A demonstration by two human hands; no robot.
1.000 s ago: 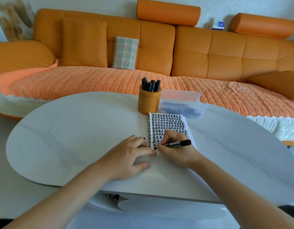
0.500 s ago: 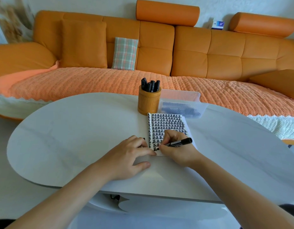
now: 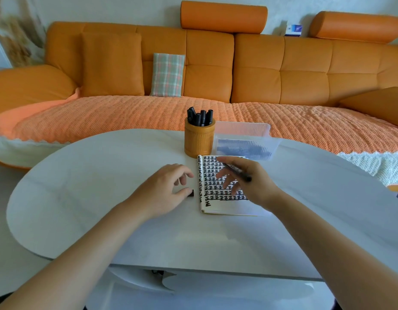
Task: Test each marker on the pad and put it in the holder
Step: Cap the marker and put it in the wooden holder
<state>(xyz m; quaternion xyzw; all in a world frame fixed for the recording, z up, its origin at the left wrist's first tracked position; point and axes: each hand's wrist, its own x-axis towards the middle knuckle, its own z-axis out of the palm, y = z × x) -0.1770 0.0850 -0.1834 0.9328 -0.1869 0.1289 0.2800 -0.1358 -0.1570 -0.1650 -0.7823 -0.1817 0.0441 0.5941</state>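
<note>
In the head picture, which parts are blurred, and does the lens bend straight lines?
Head view: the right hand and its marker are smeared by motion blur; the left hand, pad and holder look sharp; the wide lens bows the sofa back and the table edge; light is soft, shadows faint.

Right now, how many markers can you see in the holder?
5 markers show, standing bunched in the wooden holder at the pad's far left corner; others may be hidden among them.

Small dark object (image 3: 191,193) half under left hand (image 3: 164,193); bin (image 3: 241,125) contents indistinct
</note>
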